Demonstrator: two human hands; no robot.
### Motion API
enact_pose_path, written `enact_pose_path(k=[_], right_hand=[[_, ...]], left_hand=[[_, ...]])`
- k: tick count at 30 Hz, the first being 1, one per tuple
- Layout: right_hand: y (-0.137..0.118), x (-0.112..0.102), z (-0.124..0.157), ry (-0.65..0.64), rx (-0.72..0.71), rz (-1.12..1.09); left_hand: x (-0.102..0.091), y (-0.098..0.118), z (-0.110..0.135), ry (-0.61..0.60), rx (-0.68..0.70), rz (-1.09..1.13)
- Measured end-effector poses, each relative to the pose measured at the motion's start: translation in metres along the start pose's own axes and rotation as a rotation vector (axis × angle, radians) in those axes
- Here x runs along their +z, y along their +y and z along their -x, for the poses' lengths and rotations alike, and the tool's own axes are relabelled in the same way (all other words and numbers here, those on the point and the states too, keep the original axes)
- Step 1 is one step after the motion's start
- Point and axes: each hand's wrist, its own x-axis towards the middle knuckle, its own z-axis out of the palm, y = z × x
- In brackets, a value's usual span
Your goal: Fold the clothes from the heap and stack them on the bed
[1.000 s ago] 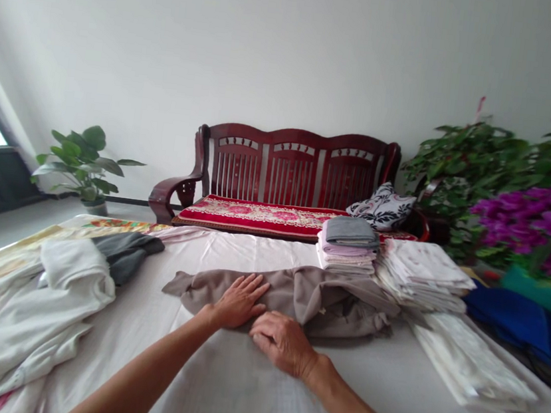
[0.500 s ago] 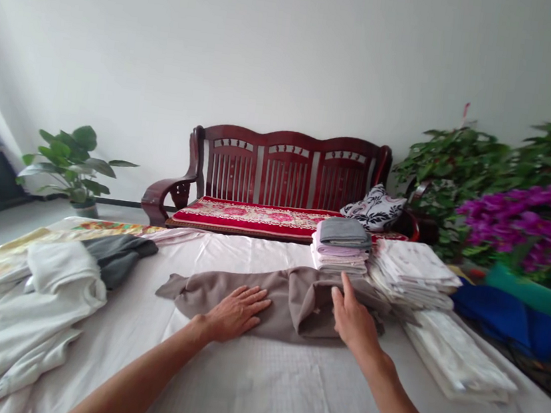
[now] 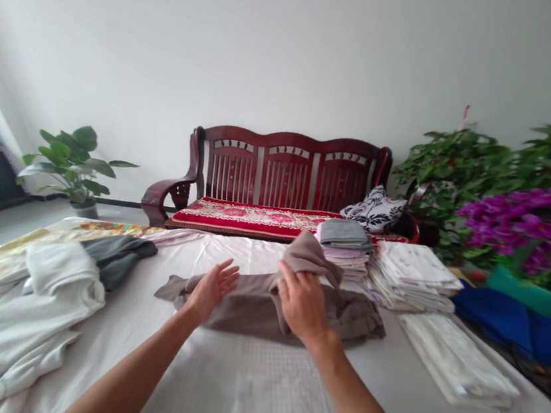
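A taupe brown garment (image 3: 243,303) lies crumpled across the middle of the white-covered bed (image 3: 243,390). My right hand (image 3: 301,303) is closed on a fold of this garment and holds it lifted above the rest. My left hand (image 3: 210,289) hovers just above the garment's left part, fingers spread and empty.
A white cloth heap (image 3: 26,310) and a dark grey garment (image 3: 116,255) lie at the left. Folded stacks sit at the right: a grey-topped pile (image 3: 346,242), white linens (image 3: 412,273), another white pile (image 3: 457,359). A red wooden bench (image 3: 282,187) and plants (image 3: 531,204) stand behind.
My right hand took hold of the garment's right part and pulled it up and to the left. My left hand lifted off the cloth.
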Motion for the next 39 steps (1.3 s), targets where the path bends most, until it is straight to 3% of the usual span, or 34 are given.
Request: enact_pose_path(k=[4, 6, 9, 12, 17, 20, 23, 25, 27, 29, 31, 33, 36, 39], right_hand=[[-0.055, 0.024, 0.007, -0.190, -0.460, -0.026], [-0.065, 0.038, 0.018, -0.265, -0.556, -0.082], [-0.060, 0.052, 0.034, -0.341, -0.508, -0.219], [-0.044, 0.052, 0.040, -0.355, -0.416, -0.353], [-0.005, 0.029, 0.045, -0.299, -0.229, -0.384], [0.024, 0.011, 0.051, -0.300, -0.139, -0.259], [0.047, 0.003, 0.056, -0.363, -0.097, -0.127], [0.056, 0.002, 0.056, -0.383, -0.087, -0.075], [0.061, 0.001, 0.052, -0.380, -0.081, -0.064], [0.063, -0.001, 0.045, -0.381, -0.076, -0.096], [0.066, -0.006, 0.034, -0.379, -0.056, -0.137], [0.068, -0.011, 0.023, -0.331, -0.006, -0.153], [0.068, -0.018, 0.007, -0.189, 0.054, -0.151], [0.066, -0.023, -0.005, -0.107, 0.047, -0.173]], left_hand=[[-0.017, 0.017, 0.002, 0.122, 0.015, 0.167], [-0.031, 0.027, 0.004, 0.211, -0.033, 0.208], [-0.051, 0.039, 0.008, 0.324, -0.135, 0.188], [-0.062, 0.044, 0.007, 0.385, -0.143, 0.018], [-0.076, 0.041, 0.003, 0.672, -0.051, -0.261], [-0.094, 0.041, 0.005, 0.747, -0.023, -0.342], [-0.100, 0.041, 0.013, 0.784, 0.053, -0.712], [-0.089, 0.039, 0.020, 0.776, 0.230, -1.061], [-0.063, 0.034, 0.029, 0.647, 0.467, -1.226], [-0.029, 0.027, 0.040, 0.317, 0.627, -1.197], [0.009, 0.017, 0.053, -0.108, 0.631, -1.137], [0.044, 0.006, 0.064, -0.396, 0.601, -1.092], [0.088, -0.011, 0.070, -0.580, 0.604, -1.161], [0.116, -0.028, 0.061, -0.565, 0.635, -1.358]])
